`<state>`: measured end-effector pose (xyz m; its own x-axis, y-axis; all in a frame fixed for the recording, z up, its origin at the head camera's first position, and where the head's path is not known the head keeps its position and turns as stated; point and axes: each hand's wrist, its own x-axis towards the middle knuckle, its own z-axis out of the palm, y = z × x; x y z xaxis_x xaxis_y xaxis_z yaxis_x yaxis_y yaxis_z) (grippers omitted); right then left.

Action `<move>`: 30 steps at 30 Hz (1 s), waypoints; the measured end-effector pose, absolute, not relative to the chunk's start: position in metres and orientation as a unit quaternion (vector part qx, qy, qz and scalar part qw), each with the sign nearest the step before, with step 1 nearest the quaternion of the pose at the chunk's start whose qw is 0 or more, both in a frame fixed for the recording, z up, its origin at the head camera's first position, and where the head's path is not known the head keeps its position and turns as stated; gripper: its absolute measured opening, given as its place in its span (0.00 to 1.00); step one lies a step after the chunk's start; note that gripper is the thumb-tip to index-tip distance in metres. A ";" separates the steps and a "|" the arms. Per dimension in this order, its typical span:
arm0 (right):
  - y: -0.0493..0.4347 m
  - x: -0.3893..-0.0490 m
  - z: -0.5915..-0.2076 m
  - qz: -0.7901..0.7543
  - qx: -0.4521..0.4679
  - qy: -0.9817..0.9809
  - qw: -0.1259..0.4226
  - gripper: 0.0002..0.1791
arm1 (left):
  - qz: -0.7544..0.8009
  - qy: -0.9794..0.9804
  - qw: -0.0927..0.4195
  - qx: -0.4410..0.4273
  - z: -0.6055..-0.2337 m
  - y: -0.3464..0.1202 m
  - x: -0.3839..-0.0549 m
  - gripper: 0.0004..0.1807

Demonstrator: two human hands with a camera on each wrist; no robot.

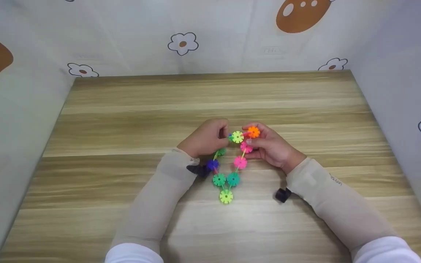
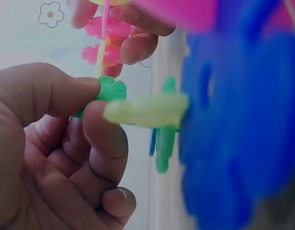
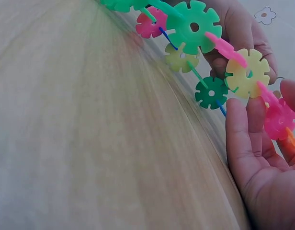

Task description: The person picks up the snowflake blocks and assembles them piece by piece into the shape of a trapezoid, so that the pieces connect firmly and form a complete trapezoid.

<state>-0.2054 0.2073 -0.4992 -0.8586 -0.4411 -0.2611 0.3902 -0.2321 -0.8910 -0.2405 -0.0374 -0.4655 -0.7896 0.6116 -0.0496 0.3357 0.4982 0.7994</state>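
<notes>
A ring-like chain of notched plastic discs (image 1: 226, 196), in green, yellow, pink, blue and orange, hangs between the two hands. At its far left side, my left hand (image 1: 207, 138) pinches a green disc (image 2: 113, 89) between thumb and forefinger. My right hand (image 1: 270, 146) grips the chain's right side, its thumb over the links near a pink disc (image 1: 246, 147). An orange disc (image 1: 253, 132) sticks up beside the right fingers. Close to the left wrist camera, a blue disc (image 2: 233, 124) looms large and blurred. The left palm is hidden in the head view.
The wood-grain table (image 1: 122, 109) runs back to a pale wall (image 1: 133, 40) printed with flowers, with more wall on both sides. A small black wrist-camera piece (image 1: 282, 195) juts from the right sleeve. Another dark one (image 1: 197, 169) overlaps the chain's left side.
</notes>
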 end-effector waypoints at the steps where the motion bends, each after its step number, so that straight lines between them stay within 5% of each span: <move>1: 0.208 -0.205 -0.499 -0.784 -0.025 0.560 0.266 0.21 | 0.414 0.850 0.167 0.279 -0.465 -0.037 -0.240 0.08; 7: 0.209 -0.203 -0.498 -0.784 -0.033 0.558 0.272 0.13 | 0.403 0.854 0.180 0.277 -0.463 -0.033 -0.237 0.09; 19: 0.211 -0.204 -0.498 -0.788 -0.033 0.550 0.273 0.12 | 0.418 0.842 0.160 0.300 -0.461 -0.029 -0.233 0.09; 30: 0.211 -0.204 -0.499 -0.779 -0.040 0.559 0.282 0.11 | 0.447 0.817 0.193 0.310 -0.463 -0.025 -0.232 0.07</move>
<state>-0.2044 0.2106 -0.4991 -0.8382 -0.4837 -0.2520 0.3931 -0.2157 -0.8938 -0.2315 -0.0253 -0.4630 -0.7337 0.6785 -0.0373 0.3340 0.4080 0.8497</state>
